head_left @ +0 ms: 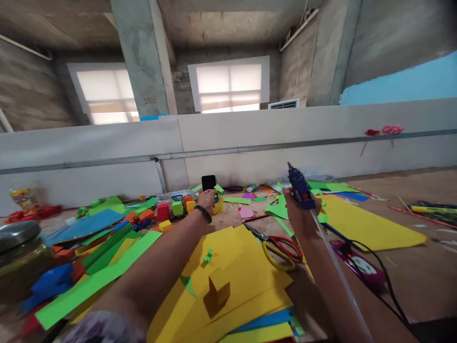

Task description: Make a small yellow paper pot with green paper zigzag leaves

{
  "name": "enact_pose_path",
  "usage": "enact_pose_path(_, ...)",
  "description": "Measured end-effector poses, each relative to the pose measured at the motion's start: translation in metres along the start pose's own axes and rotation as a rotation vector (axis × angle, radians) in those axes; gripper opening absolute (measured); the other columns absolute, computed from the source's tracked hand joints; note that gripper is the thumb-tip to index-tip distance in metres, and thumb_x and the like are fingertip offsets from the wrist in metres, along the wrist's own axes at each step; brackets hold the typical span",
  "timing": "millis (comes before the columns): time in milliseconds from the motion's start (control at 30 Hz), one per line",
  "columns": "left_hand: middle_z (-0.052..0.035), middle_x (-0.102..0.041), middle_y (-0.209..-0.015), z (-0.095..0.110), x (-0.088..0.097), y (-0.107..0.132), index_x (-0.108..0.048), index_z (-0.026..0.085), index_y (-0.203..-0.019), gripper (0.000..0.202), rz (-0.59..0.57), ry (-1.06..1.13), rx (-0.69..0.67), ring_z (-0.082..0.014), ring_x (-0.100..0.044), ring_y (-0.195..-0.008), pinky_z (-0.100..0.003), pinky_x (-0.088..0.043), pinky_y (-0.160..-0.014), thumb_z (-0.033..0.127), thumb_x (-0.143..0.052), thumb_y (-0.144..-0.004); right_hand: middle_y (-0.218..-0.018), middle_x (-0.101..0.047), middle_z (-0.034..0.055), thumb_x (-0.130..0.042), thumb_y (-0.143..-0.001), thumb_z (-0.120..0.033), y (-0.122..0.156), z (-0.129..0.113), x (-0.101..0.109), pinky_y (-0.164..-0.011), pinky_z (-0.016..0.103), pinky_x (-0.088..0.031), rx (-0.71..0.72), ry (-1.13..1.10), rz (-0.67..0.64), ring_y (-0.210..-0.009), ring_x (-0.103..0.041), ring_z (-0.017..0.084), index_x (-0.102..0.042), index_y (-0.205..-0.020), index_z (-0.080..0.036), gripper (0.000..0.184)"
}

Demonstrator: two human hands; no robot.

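My left hand (208,197), with a dark beaded bracelet at the wrist, reaches far forward to a dark phone (209,181) that stands upright. Its fingers are curled in front of the phone's lower part; whether they grip it is hidden. A yellow round thing (218,206) sits just beside that hand. My right hand (298,209) is closed around a blue glue gun (300,186), its nozzle pointing up and away. A clear glue stick (337,259) trails back from the gun along my forearm. Scissors (276,247) with red and yellow handles lie on yellow paper sheets (250,286) between my arms.
Coloured blocks (162,211) and green paper strips (96,281) are scattered at left, near a lidded jar (19,257). At right lie a yellow sheet (364,224) and a purple power strip (360,269) with a black cord (383,271). A white partition (228,166) rises behind.
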State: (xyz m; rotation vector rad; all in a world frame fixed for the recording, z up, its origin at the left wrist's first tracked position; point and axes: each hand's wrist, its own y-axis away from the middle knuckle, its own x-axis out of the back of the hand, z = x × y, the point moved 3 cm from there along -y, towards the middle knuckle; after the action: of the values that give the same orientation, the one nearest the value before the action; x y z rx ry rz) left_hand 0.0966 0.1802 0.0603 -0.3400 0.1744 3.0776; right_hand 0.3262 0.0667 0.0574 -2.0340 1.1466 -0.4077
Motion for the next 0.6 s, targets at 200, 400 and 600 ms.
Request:
enact_pose_path(200, 0.0033, -0.049, -0.06, 0.002, -0.088, 0.0, -0.062, 0.009, -0.085, 0.027, -0.266, -0.026, 0.055, -0.0053, -0.044, -0.047, -0.018, -0.037, -0.045, 0.036, -0.064, -0.083, -0.056, -0.056, -0.0009, -0.065, -0.073, -0.049, 0.002, -0.015, 0.007, -0.047, 0.027, -0.043, -0.095, -0.106, 0.111, -0.047, -0.049, 0.013, -0.062, -0.077, -0.016, 0.033)
enact_pose_path(400, 0.0034, -0.043, -0.051, 0.009, -0.064, 0.026, -0.058, 0.011, -0.072, 0.015, -0.404, 0.003, 0.165, -0.0062, -0.039, -0.042, -0.017, -0.032, -0.041, 0.017, -0.05, -0.084, -0.062, -0.06, 0.0005, -0.067, -0.072, -0.046, 0.016, -0.028, 0.002, -0.055, 0.029, -0.047, -0.067, -0.114, -0.003, -0.055, -0.054, 0.014, -0.061, -0.074, -0.017, 0.029)
enact_pose_path(600, -0.002, -0.055, -0.064, 0.007, 0.04, 0.086, -0.063, 0.009, -0.086, 0.019, -0.356, 0.078, 0.15, -0.0085, -0.054, -0.055, -0.019, -0.046, -0.054, -0.001, -0.051, -0.075, -0.055, -0.059, -0.001, -0.07, -0.068, -0.043, 0.053, -0.041, -0.026, -0.047, 0.026, -0.043, -0.092, -0.111, -0.377, -0.048, -0.051, 0.013, -0.062, -0.069, -0.02, 0.025)
